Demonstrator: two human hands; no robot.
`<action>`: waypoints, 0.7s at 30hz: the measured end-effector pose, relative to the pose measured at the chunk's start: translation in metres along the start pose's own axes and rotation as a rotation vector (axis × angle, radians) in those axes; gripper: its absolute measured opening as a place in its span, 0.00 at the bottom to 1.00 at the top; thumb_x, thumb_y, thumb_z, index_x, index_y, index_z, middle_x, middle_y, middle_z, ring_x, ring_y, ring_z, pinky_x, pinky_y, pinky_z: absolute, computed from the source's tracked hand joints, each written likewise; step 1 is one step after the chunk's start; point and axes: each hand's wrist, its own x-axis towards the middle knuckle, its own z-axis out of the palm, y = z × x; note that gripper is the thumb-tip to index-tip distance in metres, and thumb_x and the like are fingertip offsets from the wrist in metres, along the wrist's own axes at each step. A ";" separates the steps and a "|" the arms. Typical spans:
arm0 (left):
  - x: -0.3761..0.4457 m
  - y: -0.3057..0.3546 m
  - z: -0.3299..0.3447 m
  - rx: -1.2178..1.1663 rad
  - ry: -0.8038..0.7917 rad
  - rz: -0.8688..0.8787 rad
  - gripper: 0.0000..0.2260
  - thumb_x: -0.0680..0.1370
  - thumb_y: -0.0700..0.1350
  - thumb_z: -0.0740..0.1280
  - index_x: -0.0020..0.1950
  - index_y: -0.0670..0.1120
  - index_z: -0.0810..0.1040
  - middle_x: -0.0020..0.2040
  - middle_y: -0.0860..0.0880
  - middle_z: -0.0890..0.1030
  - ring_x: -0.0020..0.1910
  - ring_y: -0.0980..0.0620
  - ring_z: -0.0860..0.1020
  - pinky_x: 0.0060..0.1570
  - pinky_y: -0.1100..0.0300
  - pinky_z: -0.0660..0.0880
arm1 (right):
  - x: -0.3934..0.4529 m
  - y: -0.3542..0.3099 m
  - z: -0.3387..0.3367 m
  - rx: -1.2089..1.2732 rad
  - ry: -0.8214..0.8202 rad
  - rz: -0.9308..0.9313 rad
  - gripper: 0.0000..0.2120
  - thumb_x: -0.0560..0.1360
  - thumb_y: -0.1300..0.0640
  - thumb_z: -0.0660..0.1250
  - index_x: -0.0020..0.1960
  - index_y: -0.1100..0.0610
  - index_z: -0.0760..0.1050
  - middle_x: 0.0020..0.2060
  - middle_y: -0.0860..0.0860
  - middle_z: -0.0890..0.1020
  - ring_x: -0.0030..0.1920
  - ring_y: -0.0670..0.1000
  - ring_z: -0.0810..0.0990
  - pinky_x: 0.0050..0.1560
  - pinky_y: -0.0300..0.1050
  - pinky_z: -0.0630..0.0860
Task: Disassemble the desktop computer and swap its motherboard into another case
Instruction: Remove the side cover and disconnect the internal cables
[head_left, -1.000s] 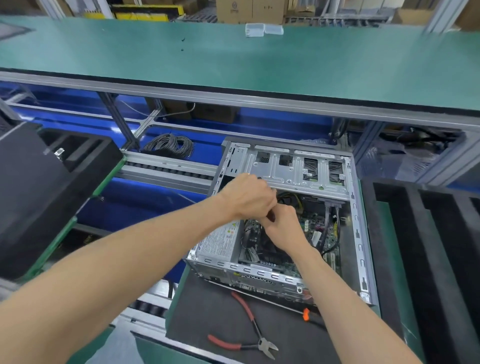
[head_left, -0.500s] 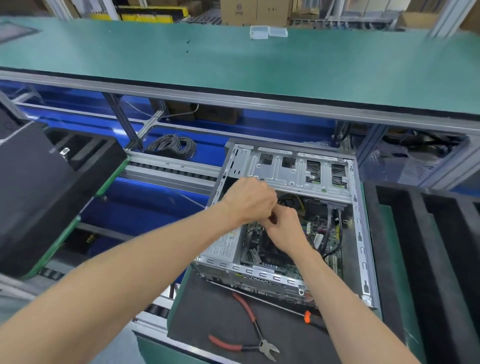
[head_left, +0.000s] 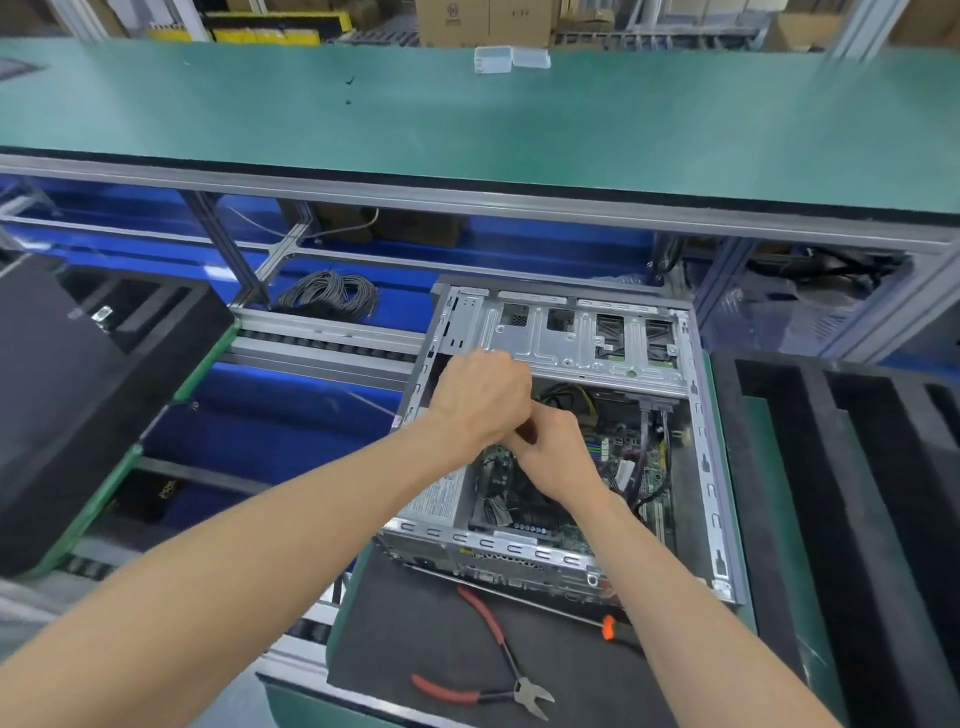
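Working inside my open computer case (head_left: 576, 343) | left hand (head_left: 480, 397), right hand (head_left: 558, 452) curled together, grasp unclear | risk: yanking could damage the motherboard (head_left: 644, 467)

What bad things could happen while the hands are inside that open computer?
1. Both hands, left hand and right hand, work close together above the motherboard; a slip might knock its parts.
2. The cables hang beside the right hand and could get snagged or yanked.
3. The case has bare metal edges that might scratch an arm.
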 end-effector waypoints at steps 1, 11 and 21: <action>0.000 0.005 -0.002 -0.043 -0.007 -0.085 0.11 0.77 0.40 0.59 0.34 0.44 0.73 0.29 0.50 0.60 0.31 0.45 0.69 0.30 0.56 0.62 | 0.000 -0.001 0.000 -0.002 0.010 0.015 0.21 0.75 0.63 0.70 0.33 0.46 0.65 0.24 0.43 0.70 0.27 0.40 0.71 0.29 0.32 0.65; -0.022 -0.025 -0.003 0.054 0.079 0.433 0.09 0.82 0.45 0.55 0.56 0.42 0.71 0.46 0.44 0.76 0.38 0.46 0.72 0.42 0.56 0.66 | -0.001 0.001 -0.006 0.006 -0.053 0.014 0.07 0.77 0.58 0.70 0.40 0.55 0.76 0.30 0.56 0.79 0.30 0.51 0.71 0.32 0.37 0.66; -0.013 -0.008 -0.012 0.125 -0.072 0.342 0.11 0.81 0.40 0.52 0.54 0.40 0.73 0.37 0.47 0.69 0.29 0.51 0.64 0.35 0.54 0.66 | -0.004 0.019 -0.023 -0.362 -0.289 0.015 0.33 0.67 0.45 0.75 0.68 0.53 0.69 0.60 0.52 0.73 0.60 0.55 0.68 0.58 0.56 0.71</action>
